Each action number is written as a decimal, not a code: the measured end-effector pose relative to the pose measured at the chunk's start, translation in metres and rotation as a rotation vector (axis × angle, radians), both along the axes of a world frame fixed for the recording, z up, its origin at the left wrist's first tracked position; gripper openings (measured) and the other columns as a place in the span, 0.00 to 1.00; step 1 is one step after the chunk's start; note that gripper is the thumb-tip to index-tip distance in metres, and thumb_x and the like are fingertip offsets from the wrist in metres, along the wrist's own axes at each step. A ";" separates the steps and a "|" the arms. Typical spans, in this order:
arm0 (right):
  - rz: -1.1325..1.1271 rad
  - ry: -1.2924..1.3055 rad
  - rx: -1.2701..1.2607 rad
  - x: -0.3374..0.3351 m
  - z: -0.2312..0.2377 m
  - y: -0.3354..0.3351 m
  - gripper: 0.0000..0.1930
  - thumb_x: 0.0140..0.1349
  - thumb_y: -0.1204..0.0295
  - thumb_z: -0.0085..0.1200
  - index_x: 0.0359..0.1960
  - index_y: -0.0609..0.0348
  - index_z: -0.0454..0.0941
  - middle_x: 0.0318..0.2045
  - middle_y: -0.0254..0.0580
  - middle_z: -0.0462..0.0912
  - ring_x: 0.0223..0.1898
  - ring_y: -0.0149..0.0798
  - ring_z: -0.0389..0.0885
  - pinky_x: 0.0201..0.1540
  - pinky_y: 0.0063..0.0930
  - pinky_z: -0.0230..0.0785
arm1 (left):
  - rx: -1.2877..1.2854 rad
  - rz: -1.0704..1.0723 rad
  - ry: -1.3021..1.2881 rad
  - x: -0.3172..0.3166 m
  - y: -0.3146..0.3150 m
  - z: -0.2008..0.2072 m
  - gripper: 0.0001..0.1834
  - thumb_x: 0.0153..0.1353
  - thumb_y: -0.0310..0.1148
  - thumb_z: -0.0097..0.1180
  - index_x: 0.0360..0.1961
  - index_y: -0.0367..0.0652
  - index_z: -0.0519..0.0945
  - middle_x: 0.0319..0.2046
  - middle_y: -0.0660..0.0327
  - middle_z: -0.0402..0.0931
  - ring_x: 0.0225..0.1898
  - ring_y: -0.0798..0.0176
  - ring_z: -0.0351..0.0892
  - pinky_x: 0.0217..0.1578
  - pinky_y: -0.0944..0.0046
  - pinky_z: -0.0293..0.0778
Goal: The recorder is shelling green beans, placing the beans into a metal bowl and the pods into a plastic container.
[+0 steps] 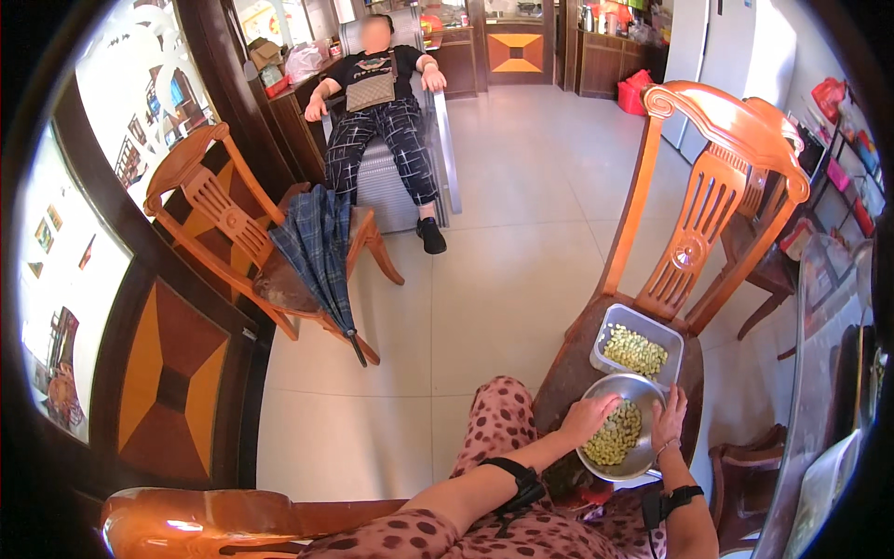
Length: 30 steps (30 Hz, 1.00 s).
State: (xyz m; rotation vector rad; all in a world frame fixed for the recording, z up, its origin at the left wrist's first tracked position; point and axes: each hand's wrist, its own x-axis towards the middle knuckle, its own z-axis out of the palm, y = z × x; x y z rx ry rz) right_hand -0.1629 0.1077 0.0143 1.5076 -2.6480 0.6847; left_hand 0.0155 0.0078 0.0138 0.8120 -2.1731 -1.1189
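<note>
A shiny metal bowl (602, 468) partly filled with pale green beans (615, 438) stands on the seat of a wooden chair (557, 402) in front of me. My left hand (590, 419) reaches over its left rim, fingers bent together above the beans; their tips and anything between them are hard to make out. At the right rim is my right hand (668, 421), thumb inside and fingers outside the edge. Just behind the bowl, a clear plastic tub (678, 352) holds more of the pale beans, and neither hand touches it.
A folded plaid umbrella (321, 244) leans across another chair (200, 191) on the left. Farther back, a person (377, 112) sits in a metal reclining chair (386, 182). A glass-topped table (815, 373) edges the right side. A red bin (633, 93) stands near the fridge (717, 56).
</note>
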 end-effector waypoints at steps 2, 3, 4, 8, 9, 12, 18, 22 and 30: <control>0.005 0.008 -0.014 -0.002 -0.003 0.001 0.26 0.54 0.70 0.43 0.55 0.58 0.51 0.52 0.54 0.54 0.53 0.54 0.54 0.55 0.38 0.50 | 0.022 0.020 0.052 0.001 0.003 0.005 0.11 0.56 0.32 0.41 0.41 0.47 0.69 0.27 0.54 0.72 0.29 0.50 0.72 0.29 0.54 0.68; -0.009 0.012 0.002 -0.001 -0.002 0.001 0.26 0.54 0.70 0.43 0.55 0.58 0.52 0.52 0.55 0.54 0.53 0.54 0.54 0.55 0.38 0.50 | 0.046 0.042 0.102 0.002 0.004 0.009 0.13 0.56 0.30 0.40 0.43 0.47 0.67 0.28 0.53 0.72 0.31 0.49 0.72 0.31 0.53 0.68; -0.024 0.016 0.018 0.000 -0.002 0.001 0.26 0.54 0.70 0.43 0.55 0.58 0.52 0.51 0.55 0.55 0.53 0.54 0.55 0.54 0.37 0.50 | 0.044 0.043 0.103 0.002 0.003 0.009 0.13 0.56 0.30 0.40 0.43 0.47 0.67 0.28 0.53 0.72 0.31 0.49 0.72 0.31 0.53 0.68; -0.045 -0.020 0.033 0.003 0.003 0.001 0.26 0.54 0.70 0.43 0.55 0.58 0.52 0.51 0.55 0.55 0.53 0.54 0.55 0.54 0.37 0.51 | -0.019 0.021 0.144 0.003 0.001 0.011 0.18 0.53 0.25 0.40 0.47 0.46 0.65 0.36 0.50 0.67 0.37 0.47 0.69 0.35 0.55 0.67; -0.039 -0.031 0.030 0.006 0.008 0.001 0.26 0.54 0.70 0.43 0.55 0.58 0.52 0.51 0.55 0.55 0.52 0.54 0.55 0.54 0.37 0.51 | -0.059 0.022 0.133 0.004 0.000 0.012 0.19 0.52 0.24 0.40 0.47 0.46 0.65 0.38 0.50 0.65 0.39 0.47 0.68 0.36 0.56 0.67; -0.040 -0.045 0.027 0.007 0.009 0.000 0.25 0.54 0.71 0.42 0.55 0.59 0.52 0.50 0.55 0.56 0.52 0.54 0.56 0.54 0.37 0.51 | -0.197 0.027 0.113 0.001 0.000 0.002 0.19 0.52 0.23 0.39 0.47 0.46 0.65 0.38 0.50 0.64 0.38 0.47 0.68 0.35 0.56 0.67; -0.058 -0.058 0.012 0.002 0.002 0.001 0.25 0.54 0.70 0.42 0.54 0.59 0.53 0.50 0.55 0.57 0.51 0.54 0.57 0.53 0.37 0.53 | -0.112 -0.063 0.082 0.002 -0.001 0.005 0.14 0.54 0.28 0.41 0.43 0.45 0.66 0.34 0.54 0.68 0.35 0.50 0.69 0.33 0.57 0.67; -0.062 -0.090 -0.010 0.001 0.000 0.000 0.24 0.55 0.70 0.42 0.54 0.60 0.53 0.49 0.55 0.58 0.51 0.54 0.59 0.53 0.37 0.53 | -0.125 -0.010 0.124 0.001 0.000 0.004 0.12 0.55 0.30 0.42 0.41 0.45 0.67 0.32 0.55 0.70 0.34 0.51 0.70 0.32 0.56 0.67; -0.040 -0.065 -0.050 0.004 -0.002 0.001 0.25 0.55 0.69 0.42 0.54 0.60 0.52 0.47 0.55 0.59 0.49 0.54 0.60 0.51 0.37 0.55 | -0.112 0.006 0.075 0.001 0.002 0.003 0.12 0.55 0.33 0.43 0.41 0.45 0.69 0.26 0.54 0.72 0.30 0.52 0.72 0.30 0.56 0.67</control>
